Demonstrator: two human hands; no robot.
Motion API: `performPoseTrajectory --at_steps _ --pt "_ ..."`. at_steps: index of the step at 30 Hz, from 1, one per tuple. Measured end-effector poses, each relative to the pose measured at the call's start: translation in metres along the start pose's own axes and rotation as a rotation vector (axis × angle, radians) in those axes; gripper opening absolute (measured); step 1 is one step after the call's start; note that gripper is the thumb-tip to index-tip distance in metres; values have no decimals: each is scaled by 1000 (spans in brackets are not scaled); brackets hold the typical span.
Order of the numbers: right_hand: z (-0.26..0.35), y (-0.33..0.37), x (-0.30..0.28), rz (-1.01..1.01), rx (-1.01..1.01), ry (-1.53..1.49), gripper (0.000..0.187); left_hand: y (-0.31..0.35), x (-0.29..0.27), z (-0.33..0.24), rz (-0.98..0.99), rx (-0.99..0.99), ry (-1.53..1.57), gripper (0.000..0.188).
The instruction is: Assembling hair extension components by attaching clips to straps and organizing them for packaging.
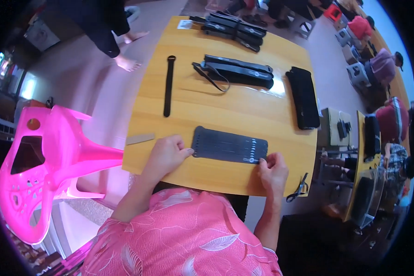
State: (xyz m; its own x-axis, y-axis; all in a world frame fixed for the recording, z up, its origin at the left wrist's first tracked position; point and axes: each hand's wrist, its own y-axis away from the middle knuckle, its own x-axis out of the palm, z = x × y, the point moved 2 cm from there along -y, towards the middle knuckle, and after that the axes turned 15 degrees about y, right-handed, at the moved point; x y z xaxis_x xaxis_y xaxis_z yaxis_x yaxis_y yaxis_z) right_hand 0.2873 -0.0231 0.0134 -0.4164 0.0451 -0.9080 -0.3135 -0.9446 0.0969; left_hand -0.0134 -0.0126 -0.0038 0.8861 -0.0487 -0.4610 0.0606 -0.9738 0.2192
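A flat black sheet of straps [227,146] lies lengthwise near the table's front edge, with slits running along it and a column of white marks toward its right end. At its lower left corner, my left hand [166,154] is closed, thumb and finger pinching the edge. My right hand [273,172] pinches the lower right corner. A single black strap [169,87] with a small looped end lies farther left. Beyond the sheet rests a bundle of black straps [237,72], with one thin strap curling out of it.
More strap bundles [234,30] sit at the table's far edge, and a black stack [303,98] lies at right. Scissors [299,187] are at the front right corner, a cardboard strip [140,138] at left. A pink plastic chair [50,165] stands left; people sit around the room.
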Motion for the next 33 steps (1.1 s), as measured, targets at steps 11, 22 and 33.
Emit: performPoseTrajectory --at_steps 11,22,33 --pt "49 20 -9 -389 -550 64 28 22 7 -27 -103 307 498 31" --pt "52 -18 36 -178 -715 -141 46 11 43 -38 142 703 -58 49" --pt "-1 -53 40 484 -182 -2053 54 -89 -56 -16 -401 278 -294 31"
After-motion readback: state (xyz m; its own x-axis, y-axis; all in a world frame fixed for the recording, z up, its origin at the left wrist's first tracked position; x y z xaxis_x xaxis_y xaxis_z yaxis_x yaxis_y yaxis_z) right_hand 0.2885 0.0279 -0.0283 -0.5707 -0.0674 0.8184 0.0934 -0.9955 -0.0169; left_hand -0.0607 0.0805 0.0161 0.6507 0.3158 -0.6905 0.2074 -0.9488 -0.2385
